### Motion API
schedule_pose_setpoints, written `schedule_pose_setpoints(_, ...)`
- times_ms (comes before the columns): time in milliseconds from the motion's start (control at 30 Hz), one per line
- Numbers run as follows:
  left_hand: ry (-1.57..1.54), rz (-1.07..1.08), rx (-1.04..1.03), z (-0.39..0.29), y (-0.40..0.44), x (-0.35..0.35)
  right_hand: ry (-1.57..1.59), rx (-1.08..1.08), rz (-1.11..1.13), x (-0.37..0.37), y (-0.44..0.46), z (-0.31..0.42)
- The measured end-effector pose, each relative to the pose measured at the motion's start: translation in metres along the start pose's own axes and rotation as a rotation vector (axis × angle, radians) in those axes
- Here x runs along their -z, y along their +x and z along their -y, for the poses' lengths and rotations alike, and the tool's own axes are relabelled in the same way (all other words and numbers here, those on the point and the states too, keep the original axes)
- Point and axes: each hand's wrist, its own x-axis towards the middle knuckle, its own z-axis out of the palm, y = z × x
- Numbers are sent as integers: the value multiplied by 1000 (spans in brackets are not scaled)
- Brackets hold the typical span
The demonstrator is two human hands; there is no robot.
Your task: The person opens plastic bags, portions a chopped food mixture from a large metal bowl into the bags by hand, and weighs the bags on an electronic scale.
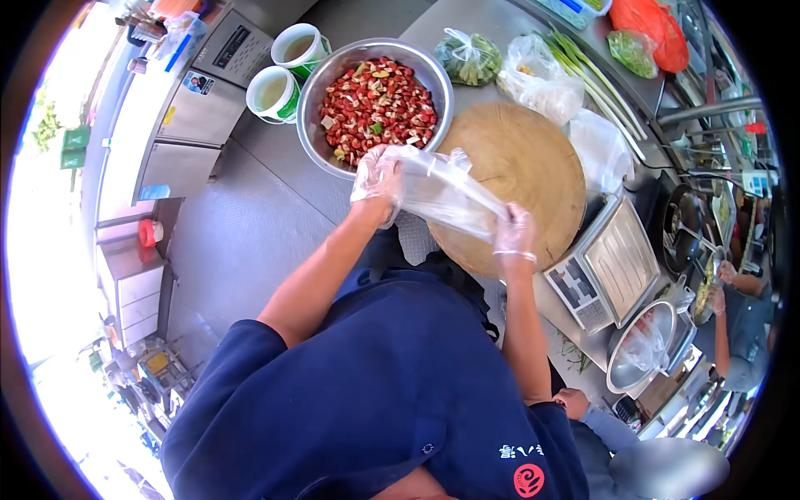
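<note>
Head view: clear plastic bag [446, 193] spread between both hands, long axis sloping from upper left to lower right. Pinched at the upper-left end in the left hand [379, 179], gloved in thin clear plastic; held at the other end in the right hand [515, 233], gloved likewise. Both grips narrow, each closed on film; cannot tell the mouth end from the sealed one.

From the left grip, lying rightward and somewhat back toward the body; from the right grip, leftward and away. Hanging over the left part of the round wooden chopping block [525, 158], bridging toward the steel bowl [309, 108] of chopped red chillies [379, 100]. Left hand much the nearer to the bowl, right by the near rim; cannot tell touching from hovering there. Right hand over the block's right half, toward the digital scale [621, 262], itself set close to the near edge of the surface [421, 33].

Most room for moving above the bare wood on the block's far half. Tighter beyond, toward the surface's far side: bagged greens [468, 58], white plastic bag [542, 79] and spring onions [598, 82] close behind the block's rim. Left of the bowl, two white buckets [271, 92], just beside.
</note>
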Motion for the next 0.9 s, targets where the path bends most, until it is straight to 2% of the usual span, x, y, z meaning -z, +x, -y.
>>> schedule_pose_setpoints(33, 360, 103, -39, -3, 1, 16, -3, 4, -2, 3, 10, 25)
schedule_pose_setpoints(67, 712, 193, -115, -6, 3, 33, 665, -359, -50, 6, 21, 50)
schedule_pose_setpoints(100, 707, 199, -109, -21, 5, 52, 1329, -729, -101, 8, 27, 79)
schedule_pose_setpoints(133, 333, 413, 251, -35, 11, 70, 1304, -629, -98, 2, 31, 98)
schedule_pose_setpoints(167, -60, 612, 595, -38, 20, 85, 1298, -627, -112, -5, 34, 120)
schedule_pose_setpoints(200, -9, 634, 356, -33, 25, 100, 1193, -585, -63, -14, 37, 144)
schedule_pose_setpoints(233, 232, 612, -87, -38, 34, 114, 1084, -552, -14, -21, 39, 167)
schedule_pose_setpoints(267, 289, 644, -201, -43, 44, 127, 973, -341, 189, -23, 44, 189)
schedule_pose_setpoints(300, 339, 667, -312, -69, 54, 138, 949, -355, 190, -37, 47, 204)
schedule_pose_setpoints(333, 304, 720, -422, -75, 65, 143, 1001, -342, 299, -53, 53, 219)
schedule_pose_setpoints(367, 234, 723, -436, -75, 70, 144, 1056, -323, 410, -67, 60, 232)
schedule_pose_setpoints(433, 98, 724, -408, -50, 91, 140, 1098, -357, 471, -85, 71, 258)
schedule_pose_setpoints(467, 125, 679, -311, -41, 98, 147, 1154, -388, 523, -90, 75, 269)
schedule_pose_setpoints(500, 115, 683, -301, -34, 107, 155, 1146, -401, 524, -91, 81, 276)
schedule_pose_setpoints(567, 243, 780, -10, -14, 125, 180, 1056, -468, 626, -85, 96, 282)
schedule_pose_setpoints(633, 142, 733, 32, 16, 132, 213, 957, -477, 623, -87, 117, 285)
schedule_pose_setpoints(667, 135, 734, 49, 27, 134, 227, 852, -383, 575, -107, 130, 263)
schedule_pose_setpoints(700, 177, 772, 177, 32, 137, 240, 749, -283, 528, -135, 145, 234)
schedule_pose_setpoints(733, 220, 809, 306, 38, 140, 252, 513, -209, 514, -161, 163, 224)
schedule_pose_setpoints(767, 217, 806, 326, 58, 140, 259, 281, -137, 502, -184, 178, 220)
schedule_pose_setpoints(833, 264, 882, 90, 103, 137, 263, -78, 335, 432, -223, 197, 238)
schedule_pose_setpoints(867, 381, 865, 212, 82, 139, 260, -155, 316, 435, -239, 202, 257)
schedule_pose_setpoints(900, 377, 864, 224, 87, 137, 256, -234, 296, 442, -251, 201, 272)
